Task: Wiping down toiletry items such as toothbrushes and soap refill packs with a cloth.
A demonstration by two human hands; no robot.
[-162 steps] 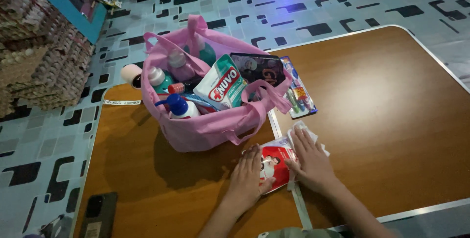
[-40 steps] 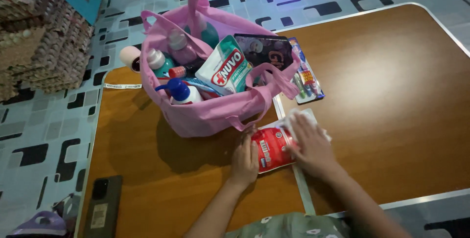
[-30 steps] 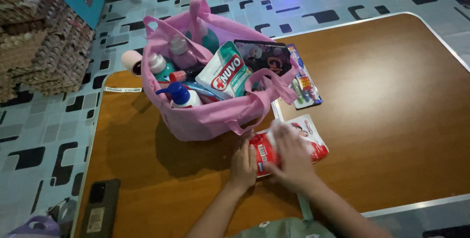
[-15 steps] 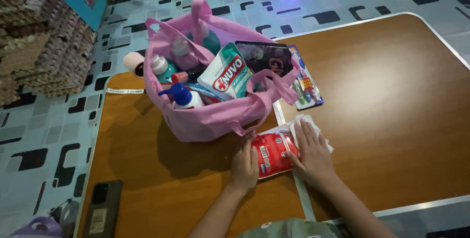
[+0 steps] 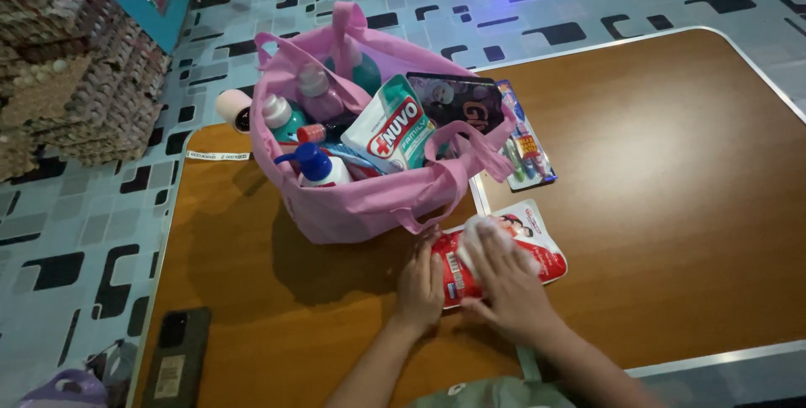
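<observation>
The red and white pouch (image 5: 525, 240) lies flat on the brown bench (image 5: 672, 206), just in front of the pink bag (image 5: 369, 198) and near the bench's front edge. To the right of the pouch the bench is bare out to its metal-trimmed edge. The left hand (image 5: 420, 286) lies flat, fingers together, pressing the pouch's left end. The right hand (image 5: 504, 278) covers the pouch's middle with a white cloth (image 5: 478, 232) under its fingers; it is blurred, so I cannot tell how it grips. The bag stands open, holding a blue-capped bottle (image 5: 319, 169), several other bottles, a green and white refill pack (image 5: 390, 127) and a dark packet (image 5: 457, 106). A toothbrush pack (image 5: 525, 148) lies just right of the bag. Left of the bag a dark phone (image 5: 172, 358) lies near the bench's corner
</observation>
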